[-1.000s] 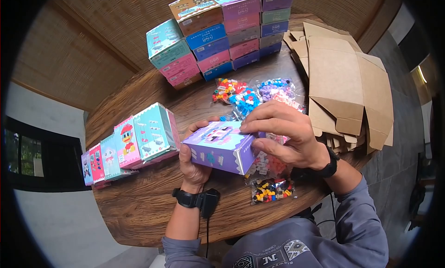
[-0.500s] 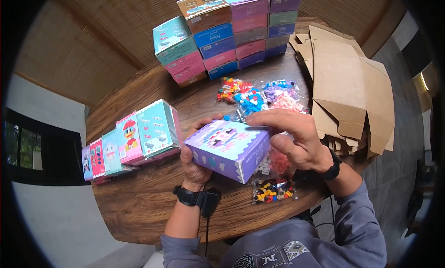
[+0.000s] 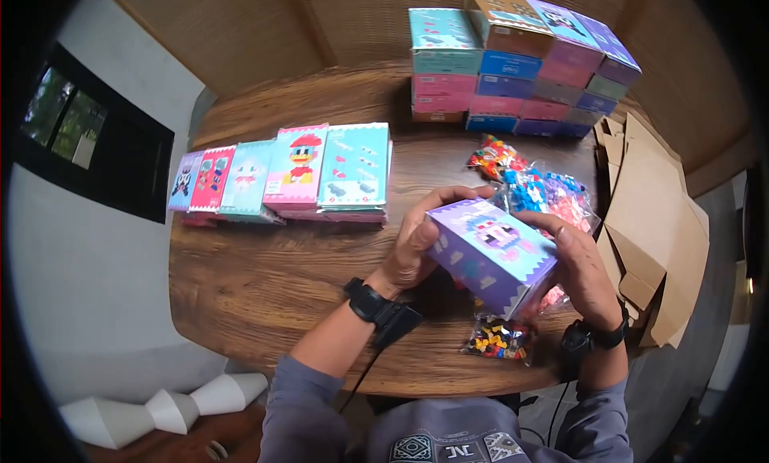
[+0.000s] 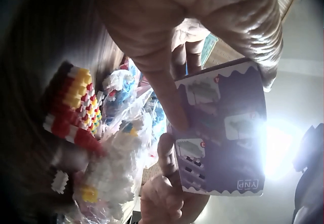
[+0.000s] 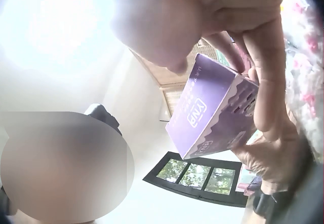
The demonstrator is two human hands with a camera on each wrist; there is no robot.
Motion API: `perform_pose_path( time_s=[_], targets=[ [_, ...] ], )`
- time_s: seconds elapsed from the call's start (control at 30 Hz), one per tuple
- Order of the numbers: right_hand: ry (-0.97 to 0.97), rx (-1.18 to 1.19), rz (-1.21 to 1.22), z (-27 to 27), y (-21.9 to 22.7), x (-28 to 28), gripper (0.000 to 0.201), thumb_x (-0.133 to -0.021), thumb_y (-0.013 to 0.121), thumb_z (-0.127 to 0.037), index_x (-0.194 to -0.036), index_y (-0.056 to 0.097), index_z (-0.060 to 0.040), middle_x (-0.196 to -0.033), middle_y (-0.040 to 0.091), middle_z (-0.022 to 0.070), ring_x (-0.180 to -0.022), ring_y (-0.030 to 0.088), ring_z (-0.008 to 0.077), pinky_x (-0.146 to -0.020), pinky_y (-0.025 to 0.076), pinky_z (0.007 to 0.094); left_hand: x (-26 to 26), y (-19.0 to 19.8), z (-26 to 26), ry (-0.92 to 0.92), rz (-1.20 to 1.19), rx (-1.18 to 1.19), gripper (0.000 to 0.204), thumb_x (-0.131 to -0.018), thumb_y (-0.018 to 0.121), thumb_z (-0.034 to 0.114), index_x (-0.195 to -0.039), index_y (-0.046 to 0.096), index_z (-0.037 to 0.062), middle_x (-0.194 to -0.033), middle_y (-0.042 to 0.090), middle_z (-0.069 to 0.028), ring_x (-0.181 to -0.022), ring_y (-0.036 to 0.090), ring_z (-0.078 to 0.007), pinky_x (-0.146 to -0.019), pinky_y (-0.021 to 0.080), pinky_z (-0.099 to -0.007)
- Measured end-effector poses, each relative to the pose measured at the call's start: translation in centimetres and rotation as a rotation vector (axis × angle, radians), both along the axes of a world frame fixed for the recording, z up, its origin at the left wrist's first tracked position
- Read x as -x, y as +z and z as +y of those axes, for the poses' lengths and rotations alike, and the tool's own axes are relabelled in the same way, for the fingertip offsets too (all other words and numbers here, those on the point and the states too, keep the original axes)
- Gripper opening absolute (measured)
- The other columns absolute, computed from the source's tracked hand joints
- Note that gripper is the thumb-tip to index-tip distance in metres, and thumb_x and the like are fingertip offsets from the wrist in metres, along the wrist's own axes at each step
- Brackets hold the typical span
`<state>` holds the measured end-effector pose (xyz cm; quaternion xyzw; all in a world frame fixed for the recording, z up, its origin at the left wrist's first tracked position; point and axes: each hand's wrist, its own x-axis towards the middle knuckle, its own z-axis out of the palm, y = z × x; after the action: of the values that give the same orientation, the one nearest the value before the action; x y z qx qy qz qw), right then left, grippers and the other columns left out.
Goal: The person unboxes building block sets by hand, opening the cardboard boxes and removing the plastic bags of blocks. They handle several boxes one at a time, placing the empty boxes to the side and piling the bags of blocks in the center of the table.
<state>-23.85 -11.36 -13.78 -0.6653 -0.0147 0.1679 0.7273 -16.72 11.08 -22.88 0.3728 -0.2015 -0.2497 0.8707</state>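
A purple toy-brick box (image 3: 501,247) with a pixel-style figure on its light-blue top is held up over the table, tilted. My left hand (image 3: 412,247) grips its left end, thumb on the near side and fingers round the far side. At the right end my right hand (image 3: 589,279) holds the box, its fingers along the far edge. The left wrist view shows a purple face of the box (image 4: 220,133) with small pictures and YNP lettering. Bags of coloured bricks (image 3: 533,195) lie beneath and behind it, partly hidden.
A bag of black and yellow bricks (image 3: 501,339) lies near the table's front edge. Several picture boxes (image 3: 296,175) stand in a row at left. A taller stack of boxes (image 3: 521,86) is at the back. Flattened cardboard (image 3: 661,215) piles at the right.
The head view has turned left. The right hand, earlier loosely over the box top, has come down to the right end and holds it there. The left hand keeps its grip.
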Motion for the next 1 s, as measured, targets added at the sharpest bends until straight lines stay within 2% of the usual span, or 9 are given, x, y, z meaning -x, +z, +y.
perform_pose_path(
  time_s=[0.2,0.33,0.37,0.43,0.63,0.7,0.83,0.93,1.0],
  targets=[
    [0.021,-0.070,0.156,0.1,0.3,0.2,0.051,-0.100,0.049,-0.024,-0.141,0.038,0.0047,-0.084,0.067,0.0141,-0.056,0.067,0.0202,-0.052,0.055,0.0281,0.1,0.6,0.0,-0.010,-0.044,-0.029,0.106,-0.072,0.066,0.075,-0.138,0.038,-0.0026,-0.147,0.038,-0.0232,-0.132,0.046,-0.0308,-0.109,0.042,-0.0439],
    [-0.122,-0.118,0.083,-0.4,0.3,0.4,0.056,-0.093,0.059,-0.021,-0.139,0.044,0.0057,-0.113,0.064,0.0140,-0.096,0.066,0.0174,-0.082,0.053,0.0283,0.2,-0.3,0.1,-0.029,0.060,0.177,0.085,-0.091,0.049,0.066,-0.139,0.038,-0.0030,-0.139,0.046,-0.0170,-0.129,0.049,-0.0241,-0.107,0.042,-0.0376],
    [-0.111,-0.180,0.113,-1.1,0.6,0.7,0.058,-0.090,0.061,-0.021,-0.138,0.046,0.0065,-0.125,0.060,0.0132,-0.112,0.059,0.0170,-0.093,0.048,0.0285,0.2,-0.3,0.2,-0.020,0.098,0.166,0.082,-0.094,0.045,0.064,-0.139,0.037,-0.0030,-0.138,0.047,-0.0160,-0.129,0.049,-0.0237,-0.106,0.044,-0.0368],
    [-0.176,-0.269,0.027,-0.8,0.9,0.7,0.060,-0.090,0.061,-0.021,-0.140,0.043,0.0073,-0.124,0.061,0.0151,-0.110,0.062,0.0201,-0.091,0.051,0.0312,0.2,-0.2,0.2,0.017,0.142,0.112,0.067,-0.101,0.037,0.055,-0.137,0.040,-0.0015,-0.135,0.049,-0.0134,-0.125,0.051,-0.0225,-0.099,0.049,-0.0375],
    [-0.098,-0.205,-0.034,1.6,3.6,-0.9,0.067,-0.091,0.064,-0.019,-0.144,0.033,0.0066,-0.120,0.060,0.0171,-0.098,0.068,0.0228,-0.073,0.063,0.0345,0.5,-0.3,-0.1,0.180,-0.020,-0.148,0.060,-0.099,0.045,0.053,-0.132,0.047,0.0020,-0.128,0.054,-0.0131,-0.118,0.055,-0.0222,-0.093,0.052,-0.0418],
    [-0.030,-0.181,-0.039,2.9,4.4,-1.9,0.067,-0.090,0.065,-0.017,-0.144,0.033,0.0064,-0.119,0.060,0.0175,-0.095,0.069,0.0220,-0.074,0.063,0.0342,0.3,-0.2,-0.2,0.167,0.150,-0.058,0.064,-0.097,0.050,0.055,-0.132,0.048,0.0011,-0.127,0.055,-0.0132,-0.119,0.055,-0.0232,-0.093,0.052,-0.0401],
    [0.049,-0.118,0.000,5.1,4.6,-4.2,0.062,-0.092,0.065,-0.012,-0.143,0.035,0.0071,-0.114,0.062,0.0180,-0.092,0.069,0.0214,-0.078,0.061,0.0331,0.4,-1.7,-0.1,0.191,0.109,-0.052,0.058,-0.101,0.048,0.046,-0.137,0.043,-0.0005,-0.127,0.058,-0.0109,-0.113,0.058,-0.0149,-0.093,0.050,-0.0329],
    [0.153,-0.172,0.096,7.2,4.4,-6.6,0.063,-0.094,0.064,-0.016,-0.143,0.033,0.0074,-0.117,0.061,0.0199,-0.087,0.070,0.0244,-0.077,0.060,0.0316,-0.1,-1.2,-0.2,0.173,0.234,-0.071,0.047,-0.103,0.043,0.036,-0.134,0.044,0.0002,-0.123,0.059,-0.0111,-0.113,0.060,-0.0205,-0.092,0.053,-0.0381],
    [0.129,-0.197,0.096,8.5,3.5,-7.7,0.065,-0.094,0.065,-0.018,-0.144,0.031,0.0075,-0.118,0.060,0.0204,-0.087,0.071,0.0251,-0.077,0.060,0.0318,-0.5,-2.1,-0.2,0.155,0.143,-0.023,0.046,-0.102,0.043,0.037,-0.132,0.046,0.0017,-0.120,0.059,-0.0129,-0.103,0.063,-0.0214,-0.086,0.056,-0.0375]
  ],
)
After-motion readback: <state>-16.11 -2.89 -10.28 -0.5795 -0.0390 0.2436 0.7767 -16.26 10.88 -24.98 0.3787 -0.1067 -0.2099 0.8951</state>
